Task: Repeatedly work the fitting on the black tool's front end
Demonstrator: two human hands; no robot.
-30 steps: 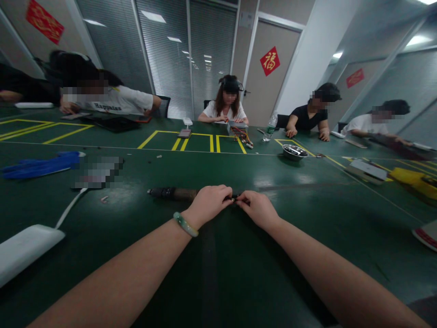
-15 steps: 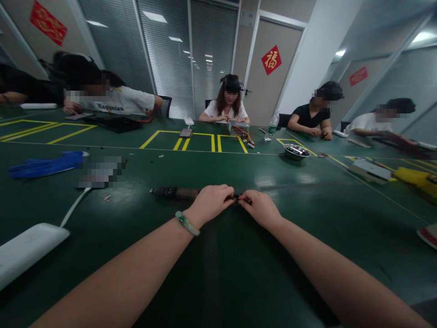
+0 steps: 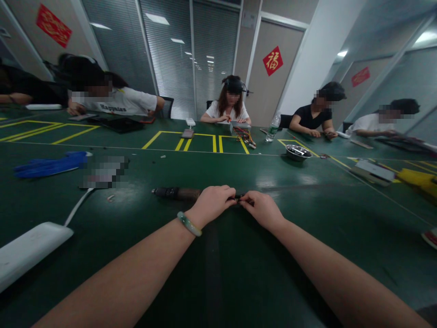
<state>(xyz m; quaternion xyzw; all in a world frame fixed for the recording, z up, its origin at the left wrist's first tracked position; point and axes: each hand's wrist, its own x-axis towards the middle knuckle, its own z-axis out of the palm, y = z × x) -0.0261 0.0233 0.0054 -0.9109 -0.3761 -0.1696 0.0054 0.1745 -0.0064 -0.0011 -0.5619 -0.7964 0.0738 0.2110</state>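
A long dark cylindrical power tool (image 3: 186, 194) with a brownish body and a narrow, chuck-like black tip lies on the green table, tip to the left. My left hand (image 3: 215, 200), with a jade-coloured bangle on the wrist, is closed over its right part and hides it. Just to the right, my right hand (image 3: 262, 207) is closed in a pinch, thumb and forefinger close to my left fingertips. Between the two hands shows a small dark part with a bright spot, too small to name. Whatever lies inside my right fingers is hidden.
On the left are a white power bank-like block (image 3: 34, 248) with a cable, a blurred-out phone-like device (image 3: 105, 172) and blue gloves (image 3: 51, 165). A metal bowl (image 3: 298, 153) and a bottle (image 3: 273, 127) stand farther back. Several people sit across the table.
The whole view has shifted slightly right and down. My hands stay together at the tool's right end, with only small finger movement.
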